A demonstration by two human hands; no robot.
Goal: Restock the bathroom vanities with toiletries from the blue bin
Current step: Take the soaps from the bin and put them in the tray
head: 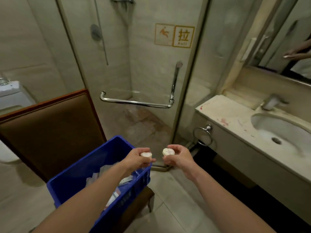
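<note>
The blue bin stands on a chair seat at lower left, with several packaged toiletries inside. My left hand is above the bin's far right corner and grips a small round white wrapped soap. My right hand is just right of it, over the floor, and pinches a second round white soap with its printed face toward me. The vanity counter with its white sink lies to the right.
A brown padded chair back rises behind the bin. The glass shower door with a chrome towel bar is straight ahead. A towel ring hangs on the vanity's front. A toilet is at far left, a mirror above the sink.
</note>
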